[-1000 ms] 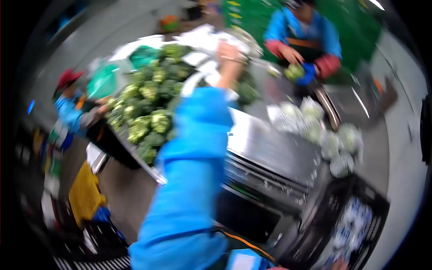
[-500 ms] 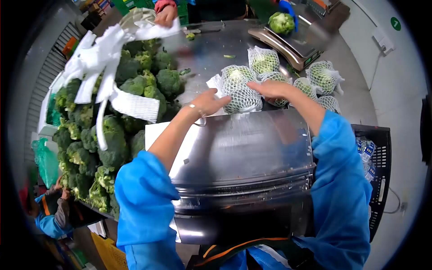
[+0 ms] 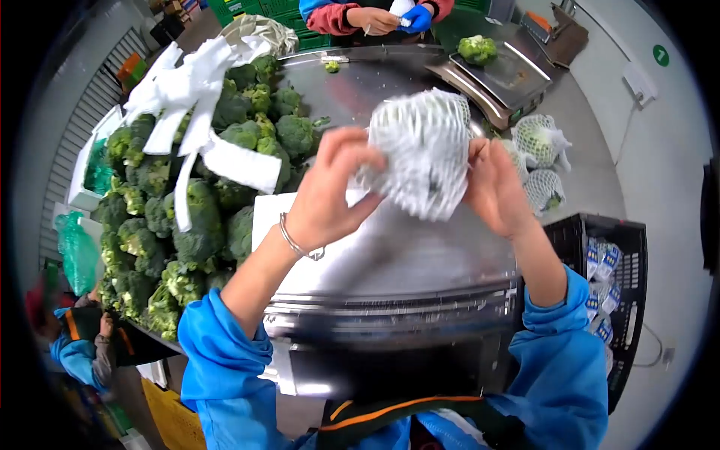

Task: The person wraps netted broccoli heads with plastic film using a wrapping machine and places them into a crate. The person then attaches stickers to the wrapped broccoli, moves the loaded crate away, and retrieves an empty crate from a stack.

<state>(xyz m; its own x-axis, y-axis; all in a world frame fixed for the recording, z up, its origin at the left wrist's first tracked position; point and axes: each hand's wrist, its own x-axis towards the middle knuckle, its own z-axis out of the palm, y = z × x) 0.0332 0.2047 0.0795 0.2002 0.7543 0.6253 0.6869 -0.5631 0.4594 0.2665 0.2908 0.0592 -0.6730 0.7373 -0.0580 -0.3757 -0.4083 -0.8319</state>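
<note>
Between my left hand and my right hand is a bundle of broccoli heads in white foam netting, lifted over the metal worktop and blurred by motion. My left fingers press its left side, partly curled, and a metal bracelet is on that wrist. On the right side my right fingers grip the netting. How many heads are in the bundle I cannot tell. More netted broccoli sits just beyond my right hand. Below the bundle is a flat steel machine top with a white board at its left.
Bare broccoli is piled at left, with white netting sleeves on top. A scale bears one broccoli head. A black crate holds packets at right. A co-worker's hands hold white netting; another person is lower left.
My hands have closed on the netted broccoli and raised it off the table toward me. The co-worker's hands have drawn back from the sleeves and scale and come together at the far edge.
</note>
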